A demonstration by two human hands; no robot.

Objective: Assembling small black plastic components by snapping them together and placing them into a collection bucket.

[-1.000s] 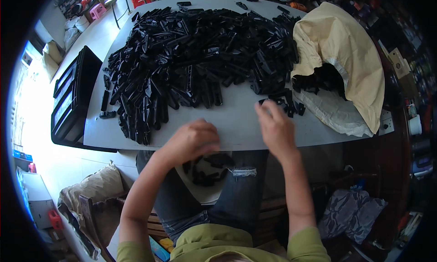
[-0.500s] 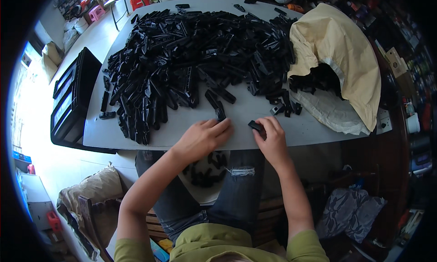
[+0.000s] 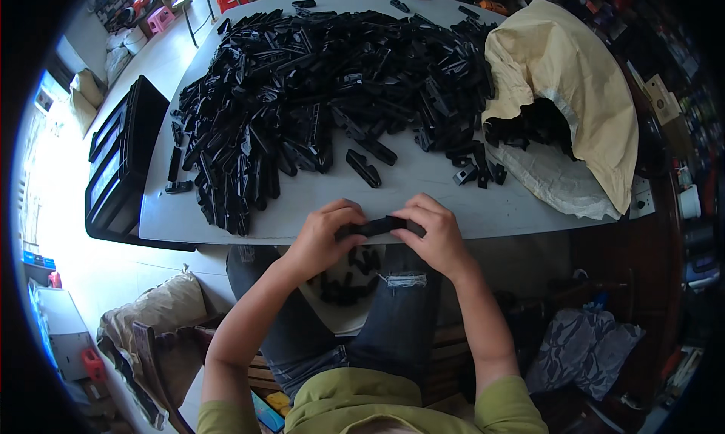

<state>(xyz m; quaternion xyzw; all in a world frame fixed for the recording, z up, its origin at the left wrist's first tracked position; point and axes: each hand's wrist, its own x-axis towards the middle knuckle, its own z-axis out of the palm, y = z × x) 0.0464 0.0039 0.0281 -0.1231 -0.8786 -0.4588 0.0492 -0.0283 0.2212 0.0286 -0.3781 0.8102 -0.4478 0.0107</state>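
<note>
Matte black, elongated plastic part [image 3: 380, 226] at lower centre of frame, just past the grey table's [image 3: 423, 196] near edge, left hand [image 3: 326, 234] and right hand [image 3: 432, 234] curled, fingers pinched closed on its opposite ends, heap of identical black parts [image 3: 317, 94] above, crumpled beige sack [image 3: 563, 94] upper right.
</note>
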